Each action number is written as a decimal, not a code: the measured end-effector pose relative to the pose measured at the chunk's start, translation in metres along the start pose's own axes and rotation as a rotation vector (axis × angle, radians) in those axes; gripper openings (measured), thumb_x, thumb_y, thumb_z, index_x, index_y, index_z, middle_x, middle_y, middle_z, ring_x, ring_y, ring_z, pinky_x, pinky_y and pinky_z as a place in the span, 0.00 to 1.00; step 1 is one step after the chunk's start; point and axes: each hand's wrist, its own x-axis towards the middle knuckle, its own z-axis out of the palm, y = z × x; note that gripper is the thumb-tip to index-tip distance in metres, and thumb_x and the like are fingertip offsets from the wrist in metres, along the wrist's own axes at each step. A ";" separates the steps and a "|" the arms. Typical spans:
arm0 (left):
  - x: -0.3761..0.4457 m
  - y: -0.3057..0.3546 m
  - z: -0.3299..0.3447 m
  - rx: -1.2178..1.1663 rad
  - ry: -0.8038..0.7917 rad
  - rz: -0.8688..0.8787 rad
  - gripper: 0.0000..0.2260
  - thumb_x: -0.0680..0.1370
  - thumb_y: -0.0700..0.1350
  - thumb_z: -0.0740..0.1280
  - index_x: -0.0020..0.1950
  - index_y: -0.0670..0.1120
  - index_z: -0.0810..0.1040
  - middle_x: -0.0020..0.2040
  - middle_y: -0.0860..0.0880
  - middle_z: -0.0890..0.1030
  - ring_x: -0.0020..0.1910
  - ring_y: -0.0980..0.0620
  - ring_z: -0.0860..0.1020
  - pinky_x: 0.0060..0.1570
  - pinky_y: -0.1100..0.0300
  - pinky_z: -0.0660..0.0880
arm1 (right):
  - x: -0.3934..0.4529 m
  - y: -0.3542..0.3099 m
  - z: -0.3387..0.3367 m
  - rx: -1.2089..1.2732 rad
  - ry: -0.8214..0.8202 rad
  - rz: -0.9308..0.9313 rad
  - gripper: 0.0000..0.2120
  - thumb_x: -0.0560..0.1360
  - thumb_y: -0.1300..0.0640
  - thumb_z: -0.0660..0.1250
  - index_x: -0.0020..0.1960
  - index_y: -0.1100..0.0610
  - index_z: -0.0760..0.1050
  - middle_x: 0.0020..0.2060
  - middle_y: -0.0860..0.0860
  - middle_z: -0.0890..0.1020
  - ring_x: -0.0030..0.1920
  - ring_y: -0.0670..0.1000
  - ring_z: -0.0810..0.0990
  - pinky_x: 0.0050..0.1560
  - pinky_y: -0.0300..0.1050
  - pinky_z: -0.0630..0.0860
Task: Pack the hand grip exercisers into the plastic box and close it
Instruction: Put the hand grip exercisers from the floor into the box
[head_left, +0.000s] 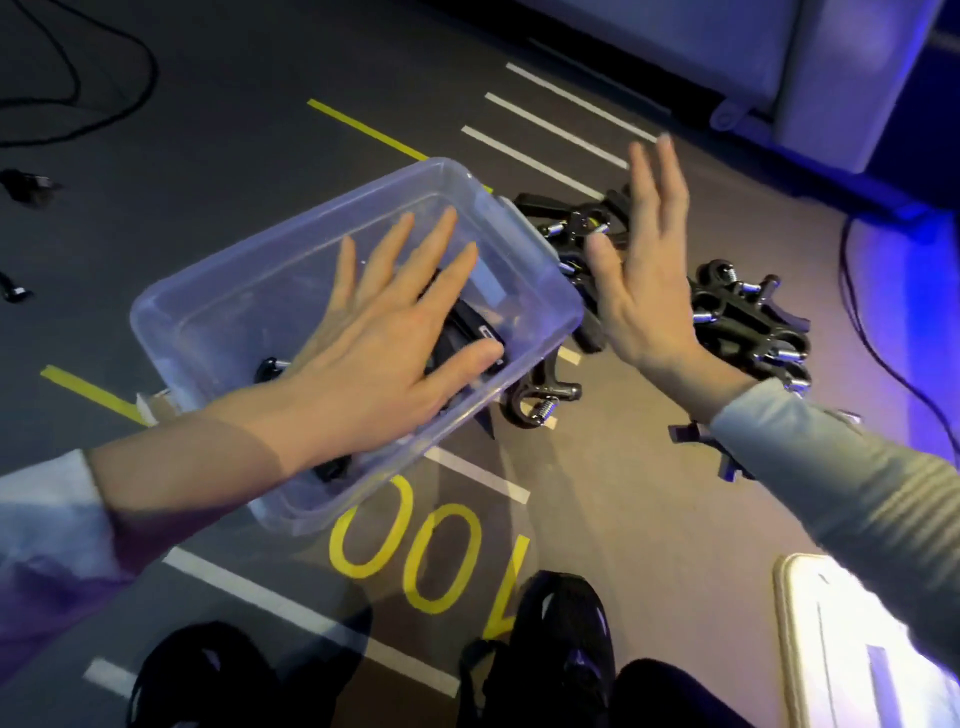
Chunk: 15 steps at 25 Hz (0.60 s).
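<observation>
A clear plastic box sits on the floor at the centre left. My left hand reaches into it with fingers spread, resting flat on black hand grip exercisers inside. To the right of the box lies a pile of black exercisers with metal springs, and one more lies by the box's near corner. My right hand hovers above the pile, fingers straight and empty.
The floor is marked with yellow "100", white stripes and yellow lines. A white lid-like object lies at the bottom right. My black shoes are at the bottom. Cables run at the top left and right edge.
</observation>
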 end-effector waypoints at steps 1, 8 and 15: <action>0.004 0.008 0.005 0.007 -0.027 0.016 0.38 0.71 0.68 0.41 0.76 0.49 0.48 0.77 0.50 0.42 0.75 0.46 0.41 0.69 0.42 0.38 | -0.013 0.019 -0.006 -0.045 0.010 0.091 0.31 0.79 0.45 0.53 0.76 0.61 0.53 0.75 0.61 0.51 0.76 0.55 0.52 0.73 0.45 0.51; 0.031 0.046 0.055 0.088 -0.210 0.037 0.37 0.75 0.65 0.53 0.76 0.49 0.42 0.76 0.47 0.36 0.75 0.44 0.41 0.71 0.43 0.44 | -0.132 0.122 -0.036 -0.370 -0.296 0.829 0.31 0.79 0.43 0.54 0.77 0.49 0.46 0.77 0.50 0.44 0.76 0.59 0.44 0.69 0.71 0.49; 0.048 0.056 0.086 0.056 -0.239 0.039 0.35 0.78 0.58 0.54 0.74 0.50 0.35 0.76 0.45 0.38 0.75 0.45 0.43 0.72 0.47 0.47 | -0.168 0.148 -0.035 -0.393 -0.626 0.909 0.31 0.78 0.41 0.55 0.77 0.48 0.48 0.77 0.52 0.50 0.76 0.58 0.46 0.70 0.66 0.53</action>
